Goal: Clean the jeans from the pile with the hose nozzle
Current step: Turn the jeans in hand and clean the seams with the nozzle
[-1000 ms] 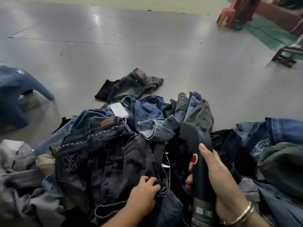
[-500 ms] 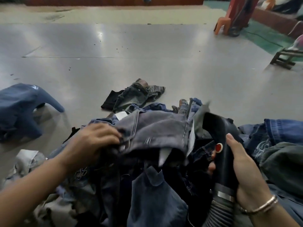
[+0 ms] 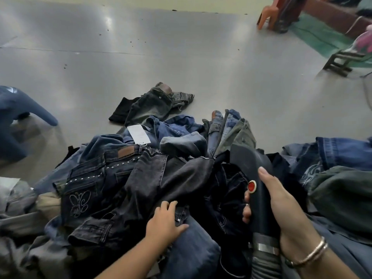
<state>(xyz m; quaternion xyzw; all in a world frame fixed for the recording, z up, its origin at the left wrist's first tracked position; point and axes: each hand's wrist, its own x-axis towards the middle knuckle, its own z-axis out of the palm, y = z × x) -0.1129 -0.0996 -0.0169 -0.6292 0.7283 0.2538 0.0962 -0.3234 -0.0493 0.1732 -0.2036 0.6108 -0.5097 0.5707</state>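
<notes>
A pair of dark grey jeans lies crumpled across the top of the pile, faded at the seams, with a frayed edge near its upper end and a cuffed hem at the lower left. It sits in the middle of the heap, just left of the hose nozzle. The left hand rests on the clothes at the near edge of these jeans, fingers spread and fairly straight, fingertips touching the dark grey cloth and a blue pair beneath. The right hand grips the nozzle, thumb stretched along its top and fingers curled underneath. The nozzle is black with a flattened, angled mouth pointing into the pile and a round red button on its side; a metal band joins it to a ribbed grey hose, which is cut off by the bottom edge. Bracelets circle the right wrist.

Left of the grey jeans lies a darker pair with metal studs and a stitched butterfly. A white tag shows further back. How many garments make up the heap is hard to tell, since they overlap. Beyond it, another pair lies alone on the grey floor. At far right a stool and an orange chair are partly out of view.
</notes>
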